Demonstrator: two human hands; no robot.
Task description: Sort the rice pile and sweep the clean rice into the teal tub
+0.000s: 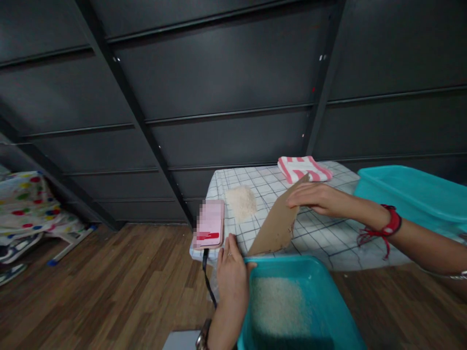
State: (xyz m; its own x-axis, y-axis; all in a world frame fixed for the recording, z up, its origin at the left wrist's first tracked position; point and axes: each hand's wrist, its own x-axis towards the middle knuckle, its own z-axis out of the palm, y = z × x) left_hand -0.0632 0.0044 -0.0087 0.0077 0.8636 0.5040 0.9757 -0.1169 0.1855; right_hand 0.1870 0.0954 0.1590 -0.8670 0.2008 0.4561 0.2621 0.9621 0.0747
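My right hand (314, 197) pinches the upper right edge of a brown cardboard piece (273, 221). The cardboard stands tilted on the checked cloth, its lower edge by the tub's far rim. My left hand (231, 274) is at the left corner of a teal plastic tub (333, 296), thumb over the rim and fingers stretched along the outside toward the table edge. White grains that look like rice (279, 304) cover part of the tub's bottom. A small pile of similar grains (241, 201) lies on the cloth, left of the cardboard.
A pink phone (211, 223) with a black cable lies at the table's left edge. A folded pink-and-white striped towel (304, 169) rests at the back of the checked tablecloth (268, 182). Another teal tub (416, 194) stands at right. Dark metal panels (226, 78) rise behind.
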